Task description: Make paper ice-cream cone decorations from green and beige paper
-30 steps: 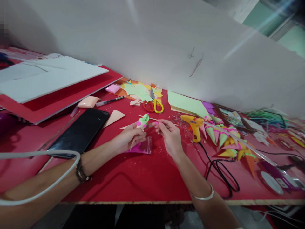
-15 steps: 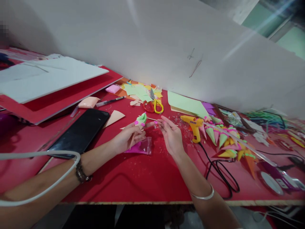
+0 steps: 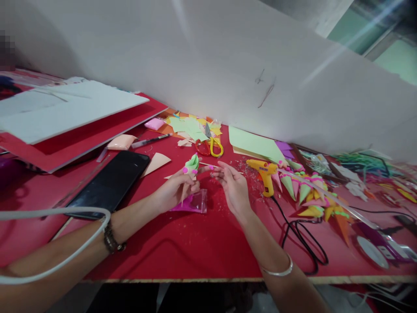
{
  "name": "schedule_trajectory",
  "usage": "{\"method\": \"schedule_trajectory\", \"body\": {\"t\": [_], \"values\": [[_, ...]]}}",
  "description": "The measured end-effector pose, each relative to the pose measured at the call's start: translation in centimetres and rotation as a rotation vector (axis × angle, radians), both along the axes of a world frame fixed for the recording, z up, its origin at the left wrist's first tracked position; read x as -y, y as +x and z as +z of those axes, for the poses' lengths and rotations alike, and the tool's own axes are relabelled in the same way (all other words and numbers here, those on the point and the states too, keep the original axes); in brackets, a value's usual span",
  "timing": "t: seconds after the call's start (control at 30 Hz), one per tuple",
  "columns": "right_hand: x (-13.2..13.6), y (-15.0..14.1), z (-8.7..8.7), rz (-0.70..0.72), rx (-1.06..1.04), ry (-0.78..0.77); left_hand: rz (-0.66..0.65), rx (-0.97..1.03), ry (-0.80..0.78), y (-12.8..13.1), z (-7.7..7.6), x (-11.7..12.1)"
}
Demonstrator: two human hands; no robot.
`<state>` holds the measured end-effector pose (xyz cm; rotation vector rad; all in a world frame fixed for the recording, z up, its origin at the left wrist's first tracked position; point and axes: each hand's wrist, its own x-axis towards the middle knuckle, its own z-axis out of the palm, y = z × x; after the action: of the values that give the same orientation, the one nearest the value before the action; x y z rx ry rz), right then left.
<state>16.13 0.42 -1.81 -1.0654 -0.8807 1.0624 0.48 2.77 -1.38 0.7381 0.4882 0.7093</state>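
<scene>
My left hand [image 3: 176,187] is closed around a small pale paper cone, its top filled with a light green swirl [image 3: 193,162] dotted with pink bits. The index finger of that hand stretches right, and a small pink spot [image 3: 211,167] shows at its tip. Close to this fingertip is my right hand [image 3: 233,187], its fingers loosely bent and somewhat apart; no held thing is visible in it. Behind both hands a thin stick [image 3: 204,164] lies on the red table [image 3: 208,248]. Below my left hand is a clear bag with purple contents [image 3: 195,203].
A yellow glue gun [image 3: 267,176] with a black cord lies right, beside several finished paper cones [image 3: 304,189]. Scissors [image 3: 210,148] and paper scraps [image 3: 187,127] are behind. A phone [image 3: 110,182] and white board [image 3: 81,104] lie left. A white cable [image 3: 58,211] crosses my left forearm.
My right hand has shifted slightly left and down, its fingertips staying beside my left index fingertip. The cone stays in my left hand, nearly unmoved.
</scene>
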Motion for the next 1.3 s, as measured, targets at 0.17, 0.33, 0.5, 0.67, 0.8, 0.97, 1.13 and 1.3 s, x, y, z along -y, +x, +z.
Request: {"method": "schedule_trajectory", "body": {"t": [0.17, 0.33, 0.5, 0.67, 0.8, 0.97, 1.13, 1.3], "values": [[0.5, 0.2, 0.1, -0.070, 0.313, -0.004, 0.016, -0.010, -0.001, 0.0, 0.2, 0.1], [0.4, 0.2, 0.3, -0.153, 0.447, 0.092, 0.014, -0.049, 0.034, 0.1, 0.3, 0.1], [0.7, -0.2, 0.8, -0.119, 0.394, 0.113, 0.052, -0.054, 0.005, 0.2, 0.4, 0.3], [1.4, -0.8, 1.3, -0.114, 0.584, 0.280, 0.067, -0.062, -0.005, 0.3, 0.4, 0.5], [1.6, -1.2, 1.6, -0.086, 0.677, 0.358, 0.064, -0.043, -0.010, 0.3, 0.4, 0.6], [1.9, -1.4, 1.7, -0.008, 0.791, 0.397, 0.067, -0.040, -0.018, 0.4, 0.1, 0.5], [2.2, -1.9, 1.7, -0.018, 0.848, 0.417, 0.067, 0.005, 0.029, 0.8, -0.3, 0.6], [2.3, -2.0, 2.0, -0.044, 0.851, 0.413, 0.035, 0.019, 0.084, 1.0, -0.3, 0.8]]}}
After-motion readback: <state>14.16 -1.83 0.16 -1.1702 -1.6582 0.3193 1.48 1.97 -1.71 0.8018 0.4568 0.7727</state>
